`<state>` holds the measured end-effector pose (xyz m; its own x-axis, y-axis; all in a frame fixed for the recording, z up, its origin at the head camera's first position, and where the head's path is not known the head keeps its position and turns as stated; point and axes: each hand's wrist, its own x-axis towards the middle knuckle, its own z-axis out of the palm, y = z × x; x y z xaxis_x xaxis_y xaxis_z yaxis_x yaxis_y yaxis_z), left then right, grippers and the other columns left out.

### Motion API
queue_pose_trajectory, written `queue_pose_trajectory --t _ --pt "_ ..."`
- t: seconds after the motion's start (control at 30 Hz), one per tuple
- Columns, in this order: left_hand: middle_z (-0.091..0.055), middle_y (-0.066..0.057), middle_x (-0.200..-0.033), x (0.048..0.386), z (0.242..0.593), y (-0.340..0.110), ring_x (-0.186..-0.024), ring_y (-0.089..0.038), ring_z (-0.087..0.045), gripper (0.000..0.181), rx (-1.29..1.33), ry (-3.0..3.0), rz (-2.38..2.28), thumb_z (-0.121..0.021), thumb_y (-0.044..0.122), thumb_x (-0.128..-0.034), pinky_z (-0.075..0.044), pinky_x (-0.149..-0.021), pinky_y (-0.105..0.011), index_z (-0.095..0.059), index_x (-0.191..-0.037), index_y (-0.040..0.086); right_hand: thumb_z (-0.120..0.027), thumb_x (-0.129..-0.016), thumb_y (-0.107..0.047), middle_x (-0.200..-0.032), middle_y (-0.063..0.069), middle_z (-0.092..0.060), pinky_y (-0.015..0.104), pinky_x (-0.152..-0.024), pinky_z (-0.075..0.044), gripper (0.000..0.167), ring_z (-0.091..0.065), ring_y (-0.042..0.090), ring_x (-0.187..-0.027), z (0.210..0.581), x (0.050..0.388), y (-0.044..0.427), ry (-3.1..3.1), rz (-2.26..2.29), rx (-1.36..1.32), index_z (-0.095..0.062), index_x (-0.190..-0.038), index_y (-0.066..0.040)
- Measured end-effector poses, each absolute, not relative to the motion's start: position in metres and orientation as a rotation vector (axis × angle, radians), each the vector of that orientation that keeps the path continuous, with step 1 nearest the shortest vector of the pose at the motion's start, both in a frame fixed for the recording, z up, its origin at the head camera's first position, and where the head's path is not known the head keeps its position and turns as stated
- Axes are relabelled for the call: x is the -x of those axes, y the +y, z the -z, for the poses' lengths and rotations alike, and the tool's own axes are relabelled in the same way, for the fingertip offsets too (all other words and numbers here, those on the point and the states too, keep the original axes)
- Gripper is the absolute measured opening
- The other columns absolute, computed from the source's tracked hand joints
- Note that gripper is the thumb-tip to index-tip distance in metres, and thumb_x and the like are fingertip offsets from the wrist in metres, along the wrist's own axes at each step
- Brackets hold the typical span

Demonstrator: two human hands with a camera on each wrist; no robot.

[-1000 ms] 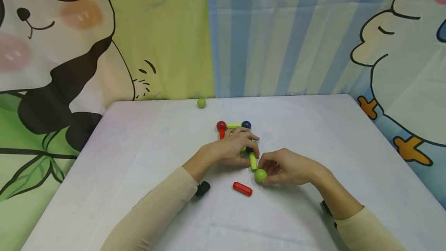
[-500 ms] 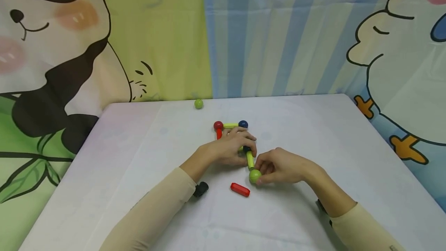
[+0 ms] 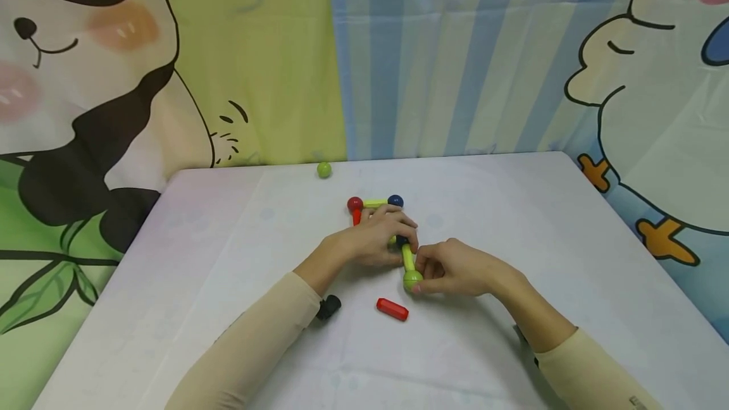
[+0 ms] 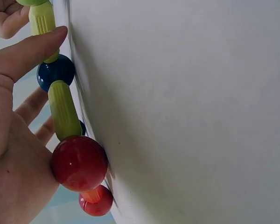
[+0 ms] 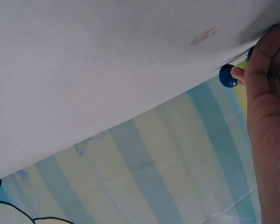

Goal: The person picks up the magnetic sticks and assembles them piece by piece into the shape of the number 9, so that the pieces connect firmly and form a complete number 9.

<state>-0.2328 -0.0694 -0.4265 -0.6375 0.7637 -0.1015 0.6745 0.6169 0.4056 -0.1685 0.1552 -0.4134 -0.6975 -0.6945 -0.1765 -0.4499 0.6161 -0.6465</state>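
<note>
A ball-and-rod building toy lies on the table, its far corners a red ball (image 3: 355, 203) and a blue ball (image 3: 395, 200). Over it is my left hand (image 3: 376, 236), holding the near part; in the left wrist view the thumb presses a yellow-green rod (image 4: 43, 19) beside another blue ball (image 4: 56, 72). A second yellow-green rod (image 4: 64, 109) links that ball to a near red ball (image 4: 79, 163). My right hand (image 3: 464, 269) pinches a green ball (image 3: 411, 280) against the free end of the thumbed rod. The left hand hides the toy's middle in the head view.
A loose red rod (image 3: 392, 309) lies nearer the person, below the hands. Another green ball (image 3: 324, 169) sits at the table's far edge. A printed cloth backdrop (image 3: 433, 68) hangs behind the white table (image 3: 484, 201).
My right hand has pushed the green ball up and left against the rod, and the gap between them has closed. The left hand keeps its hold; the head view has shifted slightly.
</note>
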Motion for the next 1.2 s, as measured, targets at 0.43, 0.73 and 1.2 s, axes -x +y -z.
queue_pose_trajectory --t 0.43,0.73,1.2 --pt "-0.053 0.011 -0.149 0.238 0.423 -0.077 -0.154 -0.023 -0.023 0.033 -1.178 2.568 -0.502 -0.072 0.023 -0.094 -0.02 -0.116 -0.062 -0.071 -0.123 0.04 -0.08 -0.089 -0.042 -0.079 -0.012 -0.064 0.025 -0.067 -0.052 0.03 -0.059 0.006 -0.07 0.414 0.171 0.152 2.439 0.794 0.932 -0.065 -0.098 -0.018" --pt "-0.063 0.012 -0.134 0.241 0.413 -0.096 -0.142 -0.02 -0.038 0.034 -1.137 2.61 -0.751 -0.071 0.02 -0.0901 -0.027 -0.115 -0.054 -0.072 -0.123 0.029 -0.085 -0.085 -0.039 -0.088 -0.006 -0.062 0.026 -0.07 -0.051 0.033 -0.059 0.012 -0.077 0.415 0.174 0.147 2.493 0.802 0.965 -0.062 -0.101 -0.02" --pt "-0.059 0.004 -0.144 0.226 0.414 -0.129 -0.14 -0.019 -0.039 0.037 -1.075 2.641 -0.817 -0.066 0.018 -0.087 -0.03 -0.103 -0.057 -0.072 -0.122 0.025 -0.086 -0.084 -0.025 -0.143 -0.001 -0.055 0.034 -0.089 -0.054 0.035 -0.06 0.013 -0.112 0.414 0.174 0.14 2.45 0.735 1.143 -0.075 -0.117 -0.022"
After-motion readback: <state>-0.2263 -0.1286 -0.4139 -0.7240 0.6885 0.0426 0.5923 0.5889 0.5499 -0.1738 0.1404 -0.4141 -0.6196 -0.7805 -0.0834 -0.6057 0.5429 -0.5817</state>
